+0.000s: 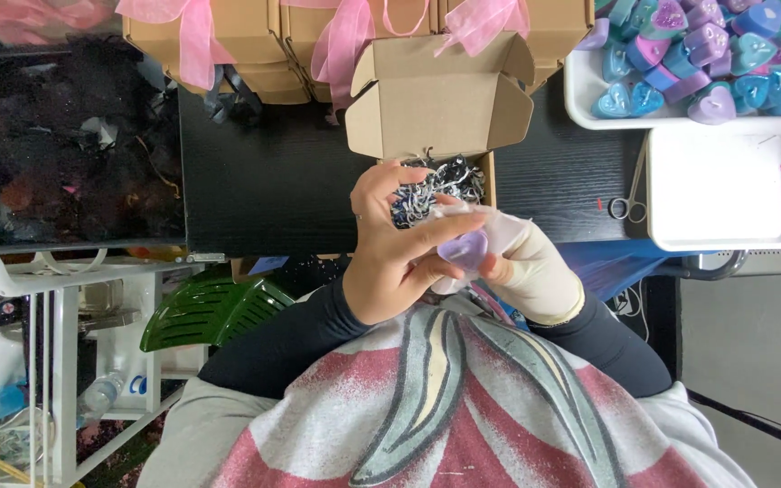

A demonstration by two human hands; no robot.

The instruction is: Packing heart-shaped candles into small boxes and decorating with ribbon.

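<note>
While both hands are meeting above the open cardboard box (427,99), left hand (399,262) pinching a purple heart-shaped candle (463,248), gloved right hand (535,271) gripping white tissue (499,226) around it, shredded paper (436,185) filling the box.

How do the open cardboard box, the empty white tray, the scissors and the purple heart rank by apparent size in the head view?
1. Open cardboard box and empty white tray: alike, not ranked
2. Purple heart, nearer the camera
3. Scissors

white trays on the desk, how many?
2. One white plastic tray at top right holds heart-shaped candles; a second white tray sits directly below it. Others may lie out of frame.
</note>
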